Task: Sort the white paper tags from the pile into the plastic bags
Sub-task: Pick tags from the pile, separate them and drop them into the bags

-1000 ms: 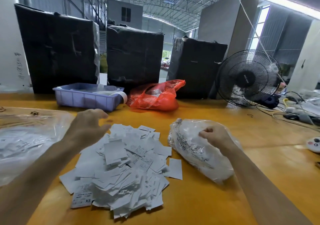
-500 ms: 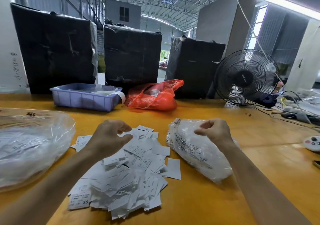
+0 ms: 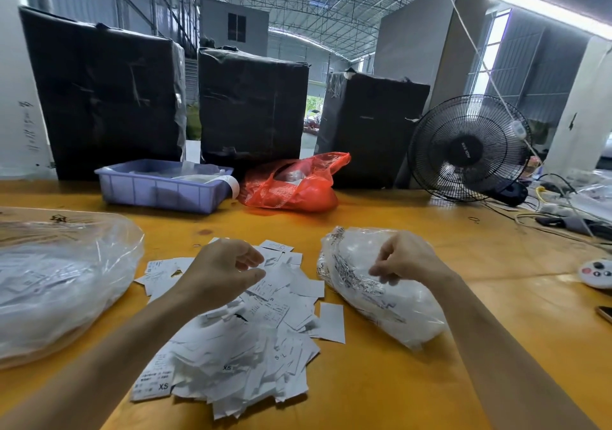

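Note:
A loose pile of white paper tags (image 3: 238, 340) lies on the yellow table, some printed XS or S. My left hand (image 3: 222, 272) hovers over the far part of the pile, fingers and thumb curved with a gap between them and nothing in them. To the right lies a clear plastic bag (image 3: 394, 310) stuffed with white tags. My right hand (image 3: 409, 260) is on top of it, fingers curled, fingertips pinching the bag's film. A larger clear bag (image 3: 56, 284) with tags inside lies at the left edge.
At the back stand a lilac plastic tray (image 3: 159, 191), a red plastic bag (image 3: 294, 188) and three black-wrapped boxes (image 3: 251, 111). A black fan (image 3: 467, 148), cables and a small white remote (image 3: 596, 272) occupy the right side.
My left hand moved right, from the pile's left side to above its far middle. My right hand stayed over the right bag, shifting only slightly.

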Demonstrator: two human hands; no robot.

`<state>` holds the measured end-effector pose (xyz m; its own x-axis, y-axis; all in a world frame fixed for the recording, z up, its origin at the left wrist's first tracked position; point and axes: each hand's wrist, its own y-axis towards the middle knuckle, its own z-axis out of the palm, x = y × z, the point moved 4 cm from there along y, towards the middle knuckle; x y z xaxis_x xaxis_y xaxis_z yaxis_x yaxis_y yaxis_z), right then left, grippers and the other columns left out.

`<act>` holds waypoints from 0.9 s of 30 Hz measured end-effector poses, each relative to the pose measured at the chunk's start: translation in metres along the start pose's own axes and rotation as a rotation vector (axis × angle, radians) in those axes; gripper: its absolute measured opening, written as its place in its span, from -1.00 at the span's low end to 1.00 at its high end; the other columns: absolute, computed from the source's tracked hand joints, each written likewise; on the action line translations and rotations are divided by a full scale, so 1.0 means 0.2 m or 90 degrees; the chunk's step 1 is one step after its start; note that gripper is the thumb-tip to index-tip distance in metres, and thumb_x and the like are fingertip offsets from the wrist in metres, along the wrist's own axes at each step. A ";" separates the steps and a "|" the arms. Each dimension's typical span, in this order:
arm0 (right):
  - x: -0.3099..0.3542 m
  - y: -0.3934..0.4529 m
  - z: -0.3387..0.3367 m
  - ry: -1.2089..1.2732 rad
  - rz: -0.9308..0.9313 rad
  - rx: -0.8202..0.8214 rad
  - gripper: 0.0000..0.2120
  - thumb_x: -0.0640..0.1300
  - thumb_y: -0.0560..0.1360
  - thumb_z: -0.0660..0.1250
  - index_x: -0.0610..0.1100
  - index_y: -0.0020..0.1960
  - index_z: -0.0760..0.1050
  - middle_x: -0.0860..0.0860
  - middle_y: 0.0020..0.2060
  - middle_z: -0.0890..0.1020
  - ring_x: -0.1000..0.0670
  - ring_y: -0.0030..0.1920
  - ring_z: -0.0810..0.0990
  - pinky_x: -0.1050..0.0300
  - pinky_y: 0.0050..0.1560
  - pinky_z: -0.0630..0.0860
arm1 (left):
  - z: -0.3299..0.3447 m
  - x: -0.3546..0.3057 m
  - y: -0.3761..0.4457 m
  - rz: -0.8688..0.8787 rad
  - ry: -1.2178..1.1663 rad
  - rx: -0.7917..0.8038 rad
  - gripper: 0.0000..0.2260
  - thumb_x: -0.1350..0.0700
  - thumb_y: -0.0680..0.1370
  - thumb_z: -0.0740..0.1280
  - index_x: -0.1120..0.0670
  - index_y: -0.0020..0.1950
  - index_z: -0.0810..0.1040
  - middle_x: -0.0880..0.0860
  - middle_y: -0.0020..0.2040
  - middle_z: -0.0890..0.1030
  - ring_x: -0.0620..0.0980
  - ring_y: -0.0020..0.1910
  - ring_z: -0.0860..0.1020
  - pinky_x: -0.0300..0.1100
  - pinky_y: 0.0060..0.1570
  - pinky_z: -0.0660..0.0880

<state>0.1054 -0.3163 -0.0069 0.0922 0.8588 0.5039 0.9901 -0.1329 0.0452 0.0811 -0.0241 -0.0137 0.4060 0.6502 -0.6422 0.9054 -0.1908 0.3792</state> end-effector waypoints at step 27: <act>0.28 -0.04 -0.05 0.014 -0.116 0.035 -0.74 0.06 0.36 0.46 -0.15 -0.27 0.61 0.00 -0.45 0.64 0.17 -0.53 0.43 0.38 -0.55 0.29 | -0.05 -0.05 -0.02 -0.222 -0.503 0.038 -0.77 0.06 0.31 0.47 0.17 -0.14 0.65 0.11 -0.21 0.71 -0.08 -0.32 0.66 -0.31 -0.35 0.54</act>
<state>0.1025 -0.2725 0.0295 -0.0909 0.8554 0.5100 0.9946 0.0521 0.0899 0.0720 -0.0220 -0.0016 0.0506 -0.0188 -0.9985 0.9904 -0.1276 0.0526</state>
